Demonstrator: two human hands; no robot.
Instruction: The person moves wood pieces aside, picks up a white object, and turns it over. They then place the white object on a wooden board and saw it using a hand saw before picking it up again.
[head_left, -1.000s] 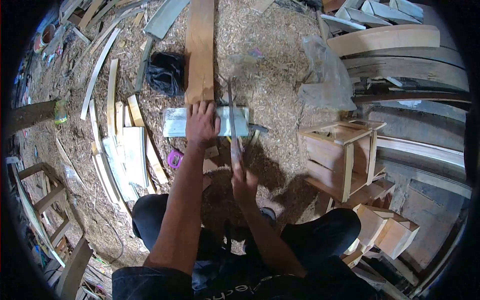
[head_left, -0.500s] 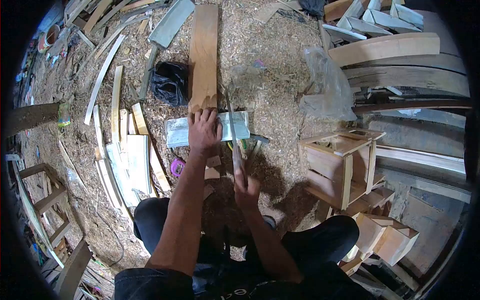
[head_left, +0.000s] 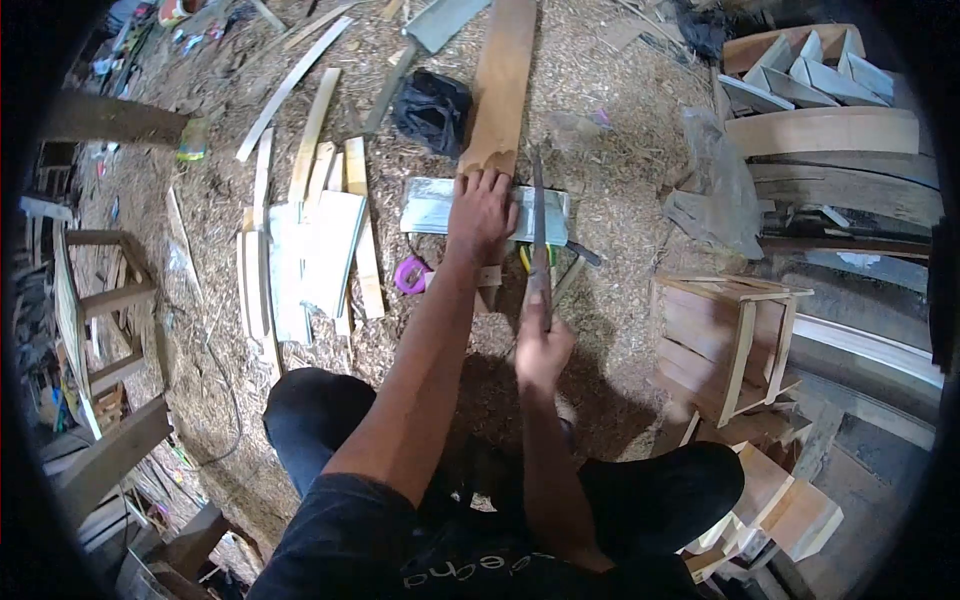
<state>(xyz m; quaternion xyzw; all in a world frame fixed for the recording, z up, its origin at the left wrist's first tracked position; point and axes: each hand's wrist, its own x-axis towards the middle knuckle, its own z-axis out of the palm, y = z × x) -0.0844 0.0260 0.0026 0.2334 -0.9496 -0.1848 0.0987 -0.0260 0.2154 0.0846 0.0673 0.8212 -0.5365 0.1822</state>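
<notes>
Shifted right and upward in view since half a second ago, the pale board [head_left: 430, 208] lies crosswise on the sawdust floor [head_left: 620, 130], its long axis running nine to three o'clock. At its middle the left hand [head_left: 480, 215] presses flat, fingers spread, pinning it. Crossing it toward twelve o'clock is the handsaw [head_left: 538, 225], its handle wrapped in the closed right hand [head_left: 540, 345] at six o'clock of the board (the left hand is the nearer one). A long plank [head_left: 500, 80] extends toward twelve, a black bag [head_left: 433, 108] at eleven, a wooden stool [head_left: 735, 335] at four.
</notes>
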